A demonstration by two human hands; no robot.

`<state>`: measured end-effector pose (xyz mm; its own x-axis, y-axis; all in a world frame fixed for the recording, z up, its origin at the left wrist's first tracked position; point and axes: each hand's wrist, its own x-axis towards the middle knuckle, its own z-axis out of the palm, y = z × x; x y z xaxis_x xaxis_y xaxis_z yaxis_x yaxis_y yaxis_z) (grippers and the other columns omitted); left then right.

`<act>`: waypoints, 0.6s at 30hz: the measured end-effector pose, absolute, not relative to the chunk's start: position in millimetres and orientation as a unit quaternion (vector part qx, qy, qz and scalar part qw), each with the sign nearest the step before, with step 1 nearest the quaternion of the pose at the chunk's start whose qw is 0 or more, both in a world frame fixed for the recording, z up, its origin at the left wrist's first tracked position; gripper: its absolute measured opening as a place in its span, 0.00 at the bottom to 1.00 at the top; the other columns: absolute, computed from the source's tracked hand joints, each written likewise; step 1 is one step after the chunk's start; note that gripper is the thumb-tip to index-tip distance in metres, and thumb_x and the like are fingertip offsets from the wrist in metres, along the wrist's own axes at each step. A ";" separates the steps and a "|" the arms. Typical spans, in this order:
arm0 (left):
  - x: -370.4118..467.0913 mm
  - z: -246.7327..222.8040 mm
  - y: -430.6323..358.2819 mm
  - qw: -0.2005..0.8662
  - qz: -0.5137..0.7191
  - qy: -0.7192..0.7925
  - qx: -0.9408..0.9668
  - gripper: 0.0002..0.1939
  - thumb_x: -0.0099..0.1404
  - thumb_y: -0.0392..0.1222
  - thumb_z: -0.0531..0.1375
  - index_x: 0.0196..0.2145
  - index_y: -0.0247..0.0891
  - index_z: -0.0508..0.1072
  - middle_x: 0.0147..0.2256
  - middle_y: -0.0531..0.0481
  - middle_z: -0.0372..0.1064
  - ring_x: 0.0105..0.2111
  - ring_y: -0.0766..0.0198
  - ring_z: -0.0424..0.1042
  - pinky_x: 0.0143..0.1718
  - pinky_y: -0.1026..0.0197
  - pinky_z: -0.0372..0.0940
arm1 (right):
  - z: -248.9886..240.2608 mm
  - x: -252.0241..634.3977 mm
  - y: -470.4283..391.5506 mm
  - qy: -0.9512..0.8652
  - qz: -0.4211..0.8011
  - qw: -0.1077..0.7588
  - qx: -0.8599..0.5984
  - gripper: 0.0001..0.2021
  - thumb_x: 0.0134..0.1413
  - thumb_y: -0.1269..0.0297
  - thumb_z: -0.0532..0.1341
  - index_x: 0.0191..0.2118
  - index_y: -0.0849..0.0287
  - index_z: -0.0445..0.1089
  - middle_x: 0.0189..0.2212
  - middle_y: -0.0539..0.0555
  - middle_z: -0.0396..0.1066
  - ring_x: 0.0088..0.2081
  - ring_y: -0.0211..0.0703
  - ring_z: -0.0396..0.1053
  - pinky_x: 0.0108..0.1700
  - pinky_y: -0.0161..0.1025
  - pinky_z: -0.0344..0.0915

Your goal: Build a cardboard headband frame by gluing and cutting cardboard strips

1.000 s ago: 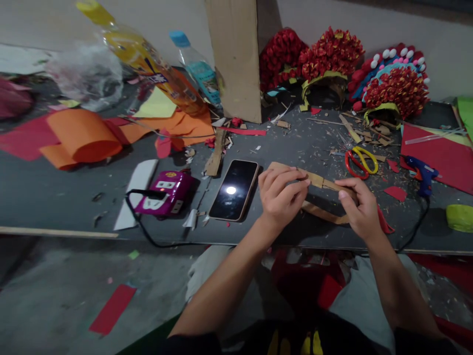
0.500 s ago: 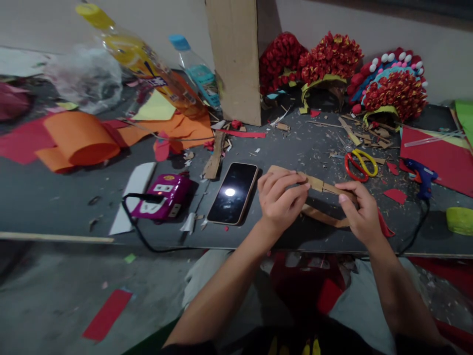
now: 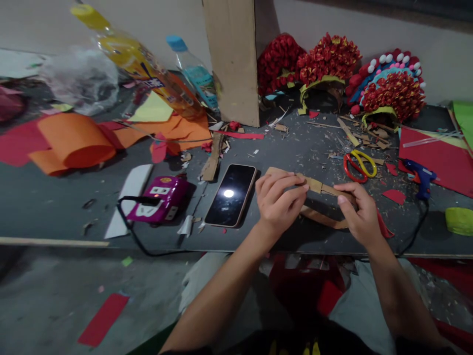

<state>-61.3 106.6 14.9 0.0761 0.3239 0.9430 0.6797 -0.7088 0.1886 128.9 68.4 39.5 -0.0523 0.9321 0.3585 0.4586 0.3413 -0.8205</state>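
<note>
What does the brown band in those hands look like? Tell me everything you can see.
The band is light brown, apparently cardboard: a narrow strip curved into a loop, its near side bowed toward the person. A seam crosses its far side between the hands. The left hand covers its left part; the right hand pinches its right part, so whether the loop closes fully is hidden. It is over the dark table, right of the phone.
</note>
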 end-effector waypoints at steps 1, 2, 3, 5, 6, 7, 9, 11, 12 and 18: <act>-61.4 14.7 106.6 0.151 -0.582 -0.348 -0.719 0.09 0.59 0.28 0.64 0.32 0.41 0.72 0.33 0.52 0.78 0.38 0.61 0.76 0.41 0.56 0.66 | 39.9 128.9 68.4 -0.679 0.259 0.459 -0.511 0.07 0.60 0.63 0.58 0.42 0.54 0.71 0.37 0.51 0.78 0.37 0.42 0.75 0.39 0.39 0.70; -61.5 14.6 106.7 0.150 -0.581 -0.348 -0.720 0.09 0.59 0.28 0.65 0.32 0.41 0.72 0.33 0.52 0.78 0.38 0.61 0.76 0.42 0.56 0.66 | 40.2 129.0 68.4 -0.679 0.259 0.459 -0.511 0.07 0.60 0.63 0.58 0.42 0.54 0.71 0.37 0.51 0.78 0.37 0.42 0.75 0.39 0.39 0.70; -61.4 14.4 106.9 0.149 -0.581 -0.348 -0.721 0.10 0.59 0.27 0.65 0.32 0.41 0.72 0.33 0.52 0.78 0.38 0.61 0.76 0.42 0.56 0.66 | 40.5 129.1 68.5 -0.679 0.259 0.458 -0.512 0.07 0.60 0.63 0.58 0.42 0.54 0.71 0.37 0.51 0.78 0.38 0.42 0.76 0.40 0.39 0.70; -61.0 14.2 107.1 0.149 -0.582 -0.351 -0.719 0.10 0.58 0.27 0.65 0.32 0.42 0.72 0.33 0.53 0.78 0.38 0.62 0.76 0.42 0.56 0.66 | 40.7 129.1 68.8 -0.680 0.257 0.457 -0.513 0.07 0.59 0.64 0.58 0.42 0.54 0.71 0.37 0.51 0.78 0.37 0.43 0.76 0.39 0.40 0.71; -60.8 14.2 107.2 0.149 -0.584 -0.352 -0.716 0.10 0.59 0.28 0.64 0.32 0.42 0.72 0.33 0.53 0.78 0.38 0.62 0.76 0.42 0.56 0.66 | 40.7 129.1 68.9 -0.680 0.257 0.458 -0.512 0.07 0.59 0.64 0.58 0.42 0.54 0.71 0.37 0.51 0.78 0.37 0.42 0.76 0.39 0.40 0.71; -60.5 14.2 107.2 0.149 -0.585 -0.352 -0.715 0.10 0.59 0.28 0.64 0.32 0.42 0.72 0.33 0.53 0.78 0.38 0.62 0.76 0.42 0.57 0.66 | 40.5 129.0 69.0 -0.681 0.256 0.459 -0.510 0.07 0.60 0.64 0.58 0.42 0.54 0.71 0.37 0.51 0.78 0.37 0.42 0.76 0.39 0.39 0.70; -60.2 14.3 107.0 0.147 -0.586 -0.354 -0.714 0.09 0.60 0.29 0.64 0.32 0.43 0.72 0.33 0.54 0.78 0.38 0.62 0.76 0.42 0.56 0.66 | 39.9 128.9 69.0 -0.682 0.256 0.461 -0.507 0.06 0.60 0.65 0.58 0.42 0.54 0.71 0.36 0.50 0.78 0.36 0.41 0.75 0.38 0.38 0.70; -60.4 14.5 106.7 0.146 -0.584 -0.356 -0.715 0.09 0.60 0.29 0.64 0.32 0.43 0.72 0.33 0.54 0.78 0.38 0.62 0.76 0.42 0.56 0.66 | 39.2 128.8 68.8 -0.681 0.255 0.462 -0.507 0.06 0.60 0.65 0.58 0.42 0.54 0.71 0.36 0.50 0.78 0.36 0.40 0.75 0.38 0.36 0.69; -60.6 14.5 106.6 0.147 -0.583 -0.356 -0.716 0.09 0.60 0.29 0.64 0.32 0.43 0.72 0.33 0.54 0.78 0.38 0.62 0.76 0.42 0.56 0.66 | 38.8 128.8 68.7 -0.681 0.256 0.462 -0.508 0.06 0.60 0.65 0.58 0.42 0.54 0.71 0.36 0.50 0.78 0.36 0.40 0.75 0.38 0.36 0.69; -61.0 14.5 107.4 0.150 -0.583 -0.350 -0.718 0.10 0.58 0.27 0.65 0.31 0.42 0.72 0.33 0.53 0.78 0.38 0.62 0.76 0.42 0.57 0.66 | 37.8 128.6 68.7 -0.680 0.255 0.464 -0.507 0.07 0.60 0.64 0.58 0.42 0.54 0.71 0.37 0.51 0.78 0.38 0.41 0.76 0.40 0.38 0.70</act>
<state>-61.0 107.4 14.5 0.0763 0.3273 0.9419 0.6775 -0.7101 0.1919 128.6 68.7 37.8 -0.0548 0.9263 0.3727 0.4536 0.3556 -0.8172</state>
